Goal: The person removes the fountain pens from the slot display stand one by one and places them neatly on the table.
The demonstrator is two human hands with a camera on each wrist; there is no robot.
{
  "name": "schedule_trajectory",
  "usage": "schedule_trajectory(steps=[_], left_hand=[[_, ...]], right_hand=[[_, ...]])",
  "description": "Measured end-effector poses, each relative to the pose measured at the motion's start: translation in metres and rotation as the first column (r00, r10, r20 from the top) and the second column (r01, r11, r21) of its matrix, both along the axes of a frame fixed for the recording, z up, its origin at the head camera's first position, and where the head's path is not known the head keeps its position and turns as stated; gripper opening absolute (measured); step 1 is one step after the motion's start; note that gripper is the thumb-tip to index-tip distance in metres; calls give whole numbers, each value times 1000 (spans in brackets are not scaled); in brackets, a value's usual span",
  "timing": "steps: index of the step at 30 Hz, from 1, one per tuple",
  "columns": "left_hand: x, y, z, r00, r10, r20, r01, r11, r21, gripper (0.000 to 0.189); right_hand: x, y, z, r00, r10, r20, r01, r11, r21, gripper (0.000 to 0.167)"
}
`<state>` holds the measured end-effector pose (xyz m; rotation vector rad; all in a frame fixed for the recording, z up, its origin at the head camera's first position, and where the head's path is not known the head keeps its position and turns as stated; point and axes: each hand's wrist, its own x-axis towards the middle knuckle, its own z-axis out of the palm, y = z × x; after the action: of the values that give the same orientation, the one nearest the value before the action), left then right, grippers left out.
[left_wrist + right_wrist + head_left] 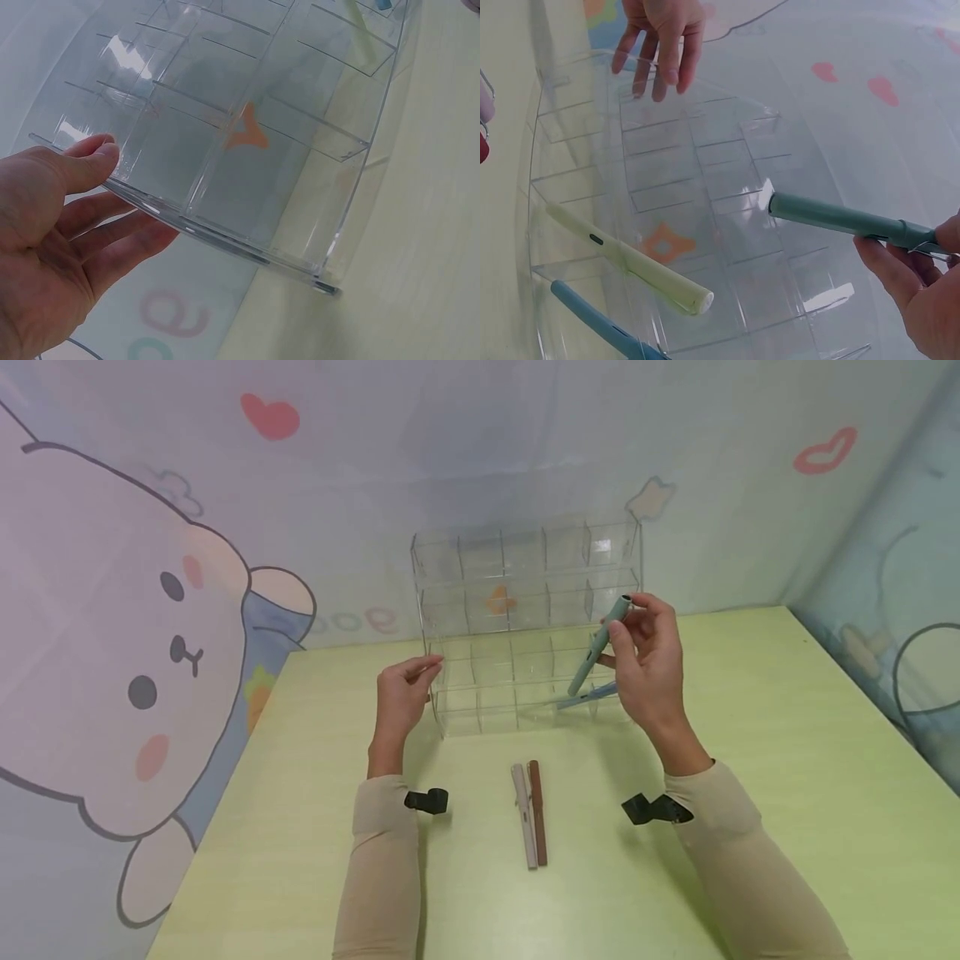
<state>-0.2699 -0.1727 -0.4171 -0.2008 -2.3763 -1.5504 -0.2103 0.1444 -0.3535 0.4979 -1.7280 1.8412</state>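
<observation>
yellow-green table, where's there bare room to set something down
Bare patches: the table right of the right sleeve, and between the left sleeve and the cartoon backdrop. Crowded: the middle, where the beige pen and brown pen lie before the clear rack.

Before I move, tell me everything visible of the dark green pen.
The dark green pen is a slim, plastic-looking cylinder with a metal-looking wire clip and dark barrel slot. The right hand pinches it near its clip end, slanting, at the clear compartment rack; whether they touch is unclear.
</observation>
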Motion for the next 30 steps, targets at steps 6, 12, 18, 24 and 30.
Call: schedule_trajectory(steps=[6,12,18,24,30], left_hand=[[4,-1,-2,1000,3,7,-3,1000,-12,20],[5,0,-1,1000,6,2,-6,1000,-17,20],[3,0,1,1000,2,4,-2,1000,-5,20],[3,0,2,1000,9,6,-9,1000,-9,20],[3,1,3,1000,-1,3,1,1000,-1,20]], right_hand=[[1,5,1,998,17,63,-21,998,65,35],[2,11,4,990,32,139,-51,989,137,39],[5,14,9,972,74,223,-115,977,178,37],[8,15,13,950,91,298,-173,950,261,37],[10,17,15,933,122,338,-236,917,321,37]])
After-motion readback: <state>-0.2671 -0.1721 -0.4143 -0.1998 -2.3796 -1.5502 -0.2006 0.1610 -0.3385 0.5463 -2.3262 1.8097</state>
